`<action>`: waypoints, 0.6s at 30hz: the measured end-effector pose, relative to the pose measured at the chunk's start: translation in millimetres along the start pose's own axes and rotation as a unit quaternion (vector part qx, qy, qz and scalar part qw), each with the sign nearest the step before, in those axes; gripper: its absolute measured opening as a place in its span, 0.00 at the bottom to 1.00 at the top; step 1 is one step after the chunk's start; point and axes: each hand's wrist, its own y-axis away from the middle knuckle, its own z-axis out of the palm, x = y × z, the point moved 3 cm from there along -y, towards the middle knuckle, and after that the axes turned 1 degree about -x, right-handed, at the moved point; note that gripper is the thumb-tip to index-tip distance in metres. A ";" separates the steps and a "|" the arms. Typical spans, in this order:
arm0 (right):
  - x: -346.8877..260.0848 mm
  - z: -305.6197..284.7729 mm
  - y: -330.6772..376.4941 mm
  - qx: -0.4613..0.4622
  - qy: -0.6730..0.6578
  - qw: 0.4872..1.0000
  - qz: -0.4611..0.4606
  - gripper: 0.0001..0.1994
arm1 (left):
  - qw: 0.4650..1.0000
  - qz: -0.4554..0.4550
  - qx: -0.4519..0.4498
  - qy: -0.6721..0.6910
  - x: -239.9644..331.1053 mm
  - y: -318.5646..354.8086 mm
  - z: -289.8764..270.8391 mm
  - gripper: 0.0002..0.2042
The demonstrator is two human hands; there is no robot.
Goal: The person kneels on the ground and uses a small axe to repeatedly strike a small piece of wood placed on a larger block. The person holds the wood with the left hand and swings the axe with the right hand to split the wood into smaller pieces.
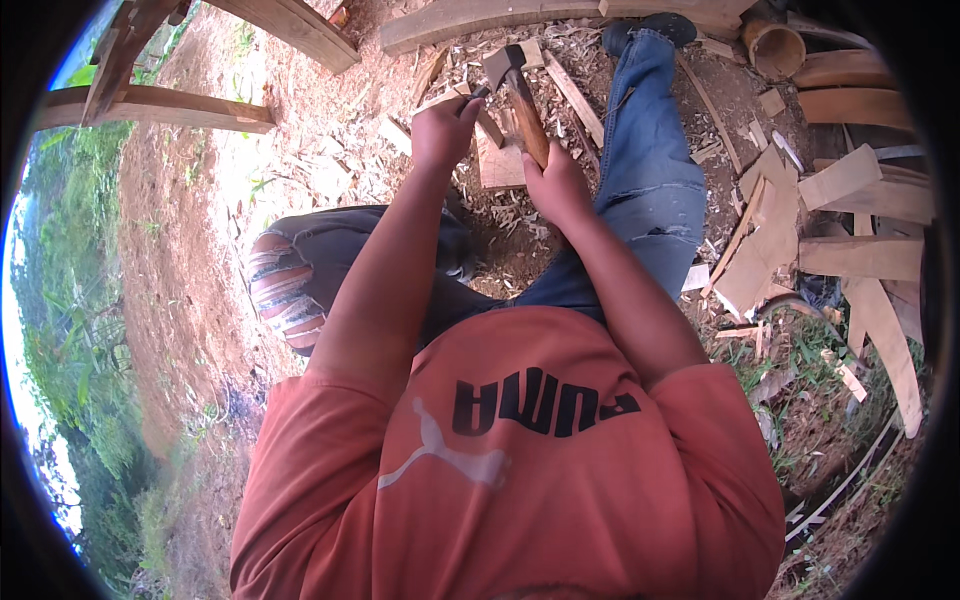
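My right hand is closed round the lower part of the wooden handle of a hatchet. Its dark metal head points away from me, at the far end of the handle. Just left of the head, my left hand is closed on a small dark piece, too small to name. It lies close to the hatchet's edge; whether they touch I cannot tell. Below the hatchet, between my legs, a flat wooden block lies on the ground, with part of it behind the handle.
Wood chips and offcuts cover the dirt around my feet. A long curved timber lies at the far side. Cut boards are piled on the right, near a hollow bamboo piece. Wooden beams stand at the far left.
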 end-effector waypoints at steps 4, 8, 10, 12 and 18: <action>48.7 33.6 -7.6 -0.120 0.139 0.978 0.100 0.21 | 1.000 0.012 -0.009 -0.005 2.9 -5.0 0.0 0.20; 44.8 18.5 -12.9 -0.045 0.031 0.996 0.065 0.22 | 1.000 0.019 0.004 -0.004 6.0 -6.2 4.0 0.19; 11.5 0.9 -13.6 -0.005 -0.011 1.000 0.027 0.21 | 1.000 -0.001 -0.006 -0.017 13.2 -5.9 -1.2 0.20; 11.7 3.2 -12.7 -0.010 0.004 1.000 0.012 0.21 | 1.000 -0.001 -0.002 0.000 6.3 -2.6 2.2 0.20; 36.6 32.1 -13.7 -0.046 0.047 0.998 0.010 0.20 | 0.999 -0.040 -0.021 -0.023 4.0 -9.0 -6.6 0.21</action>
